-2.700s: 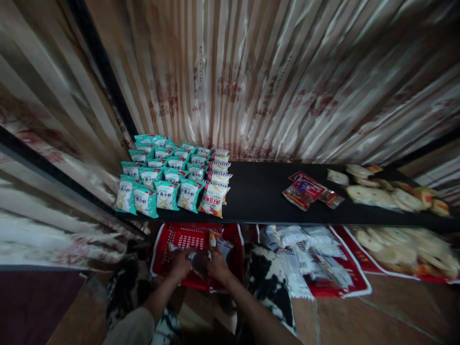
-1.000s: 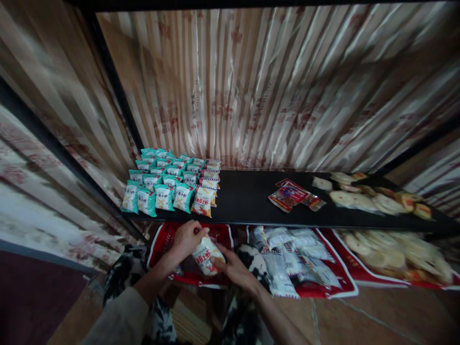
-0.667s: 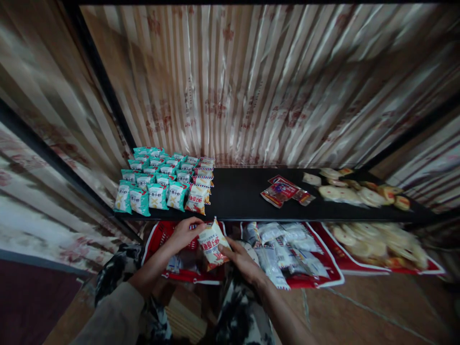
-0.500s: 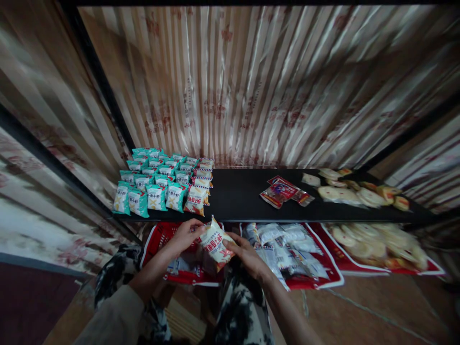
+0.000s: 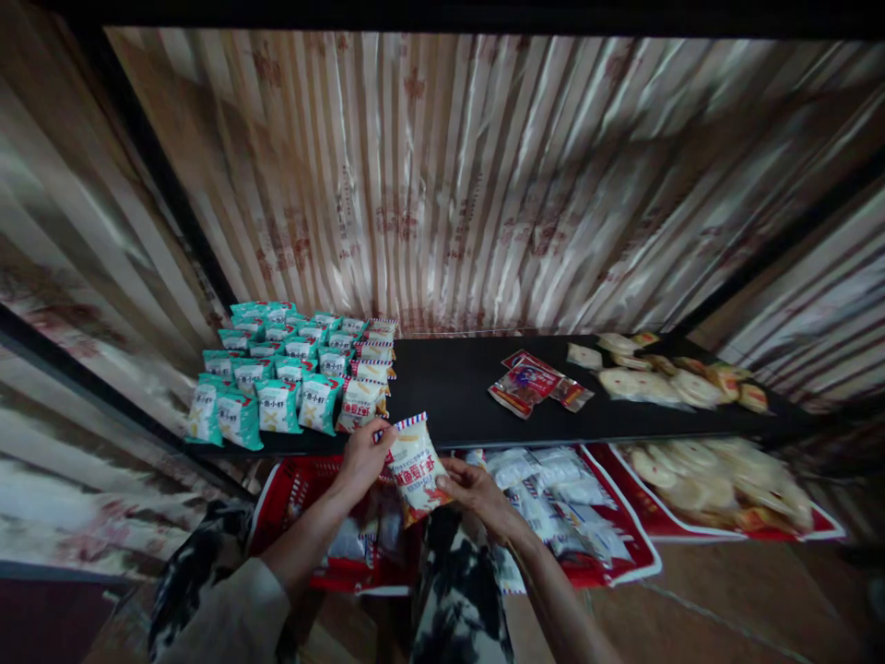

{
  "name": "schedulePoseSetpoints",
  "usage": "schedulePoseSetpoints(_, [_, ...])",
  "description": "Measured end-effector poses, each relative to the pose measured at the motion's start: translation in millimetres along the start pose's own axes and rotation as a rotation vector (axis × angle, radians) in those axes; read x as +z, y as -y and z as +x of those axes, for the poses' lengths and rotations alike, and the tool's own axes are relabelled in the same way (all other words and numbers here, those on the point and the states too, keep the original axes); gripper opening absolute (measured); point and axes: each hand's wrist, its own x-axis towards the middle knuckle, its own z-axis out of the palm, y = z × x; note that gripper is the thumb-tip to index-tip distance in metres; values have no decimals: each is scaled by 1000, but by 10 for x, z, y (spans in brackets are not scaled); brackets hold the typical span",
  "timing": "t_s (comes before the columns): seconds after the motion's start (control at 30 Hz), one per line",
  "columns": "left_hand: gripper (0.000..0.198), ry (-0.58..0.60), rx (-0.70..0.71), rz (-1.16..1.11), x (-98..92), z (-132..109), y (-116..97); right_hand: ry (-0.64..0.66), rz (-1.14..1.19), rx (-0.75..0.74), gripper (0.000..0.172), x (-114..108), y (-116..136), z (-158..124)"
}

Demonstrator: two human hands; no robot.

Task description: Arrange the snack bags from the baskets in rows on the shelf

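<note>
Between both hands is a white snack bag (image 5: pixel 417 470) with red lettering and a striped top edge, its front turned up towards me. My left hand (image 5: pixel 369 457) pinches its upper left side. The fingers of my right hand (image 5: pixel 472 491) close on its lower right edge. Just beyond the left hand, a row of matching white snack bags (image 5: pixel 364 392) stands on the black shelf (image 5: pixel 442 387). Left of that row, several rows of teal snack bags (image 5: pixel 279 406) stand upright.
Red and brown packets (image 5: pixel 531 383) lie mid-shelf, with pale flat packaged food (image 5: pixel 656 383) at the right. Below are a red basket (image 5: pixel 261 516) on the left, a red basket of silvery bags (image 5: pixel 646 558) and a red basket of pale packages (image 5: pixel 826 527). A plastic-covered curtain (image 5: pixel 429 184) hangs behind.
The snack bag has been turned more upright, its striped top edge now showing. Both hands stay on it. The camera view has shifted, so the shelf sits slightly lower and further left.
</note>
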Motion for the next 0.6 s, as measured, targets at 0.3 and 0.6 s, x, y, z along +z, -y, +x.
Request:
schedulePoseSetpoints(0.3, [22, -155, 252, 319, 410, 536, -377, -165, -64, -82, 54, -310, 188, 358])
schedulePoseSetpoints(0.6, [38, -216, 261, 429, 1033, 970, -317, -551, -224, -151, 46, -817, 311, 1546])
